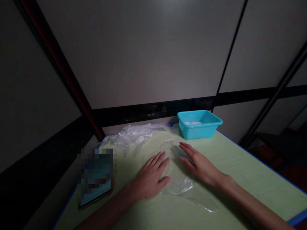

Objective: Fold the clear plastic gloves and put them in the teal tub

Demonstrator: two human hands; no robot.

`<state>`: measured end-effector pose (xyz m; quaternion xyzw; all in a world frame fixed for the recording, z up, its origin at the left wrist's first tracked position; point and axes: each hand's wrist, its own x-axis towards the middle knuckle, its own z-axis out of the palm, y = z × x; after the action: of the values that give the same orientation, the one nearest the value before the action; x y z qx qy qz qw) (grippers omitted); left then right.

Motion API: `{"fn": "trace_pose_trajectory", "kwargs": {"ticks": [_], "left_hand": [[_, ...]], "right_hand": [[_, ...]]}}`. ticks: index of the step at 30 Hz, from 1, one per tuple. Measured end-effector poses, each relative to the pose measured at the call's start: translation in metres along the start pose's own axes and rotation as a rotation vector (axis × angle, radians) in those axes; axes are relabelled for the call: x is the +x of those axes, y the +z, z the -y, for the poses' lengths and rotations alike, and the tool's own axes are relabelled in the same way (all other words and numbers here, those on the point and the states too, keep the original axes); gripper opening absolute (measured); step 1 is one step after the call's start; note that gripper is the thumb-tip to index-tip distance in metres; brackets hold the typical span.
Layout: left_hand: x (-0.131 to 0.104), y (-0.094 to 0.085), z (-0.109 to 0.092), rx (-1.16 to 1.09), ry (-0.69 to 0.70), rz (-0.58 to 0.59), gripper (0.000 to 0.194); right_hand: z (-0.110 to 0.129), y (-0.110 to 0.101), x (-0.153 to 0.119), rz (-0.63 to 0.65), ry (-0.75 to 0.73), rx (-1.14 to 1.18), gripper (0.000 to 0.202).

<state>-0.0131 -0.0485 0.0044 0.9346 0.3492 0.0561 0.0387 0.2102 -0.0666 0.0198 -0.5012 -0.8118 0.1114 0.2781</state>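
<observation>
A clear plastic bag (pixel 178 183) lies spread on the pale green table, its crinkled lower end catching the light. My left hand (pixel 153 175) rests flat over the bag's left side, fingers stretched out and thumb apart. Over the right side, my right hand (pixel 198 163) is tilted on edge with its fingers extended and holds nothing. Whether its fingertips touch the plastic I cannot tell. Behind my left hand is a heap of more clear plastic (pixel 134 134) at the table's far edge.
A turquoise plastic basin (pixel 200 129) with something white inside stands at the back right. On the left is a tablet-like device (pixel 97 179), partly blurred out. The table (pixel 251 179) has a blue edge, and cabinet panels (pixel 153 57) rise directly behind it.
</observation>
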Motion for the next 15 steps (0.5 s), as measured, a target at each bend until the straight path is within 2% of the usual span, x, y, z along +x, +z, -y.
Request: {"fn": "trace_pose_trajectory", "kwargs": {"ticks": [2, 5, 10, 15], "left_hand": [[0.000, 0.001, 0.001, 0.007, 0.005, -0.001, 0.055], [-0.002, 0.000, 0.002, 0.012, 0.009, 0.008, 0.055], [-0.003, -0.004, 0.001, -0.016, 0.012, 0.037, 0.056], [-0.008, -0.009, 0.012, -0.041, 0.005, 0.075, 0.060]], "right_hand": [[0.007, 0.007, -0.013, 0.085, -0.033, -0.097, 0.059], [0.000, 0.012, -0.036, 0.165, -0.027, -0.224, 0.067], [-0.026, 0.007, -0.058, 0.119, 0.012, -0.357, 0.065], [-0.030, 0.004, -0.060, 0.123, 0.013, -0.383, 0.062]]}}
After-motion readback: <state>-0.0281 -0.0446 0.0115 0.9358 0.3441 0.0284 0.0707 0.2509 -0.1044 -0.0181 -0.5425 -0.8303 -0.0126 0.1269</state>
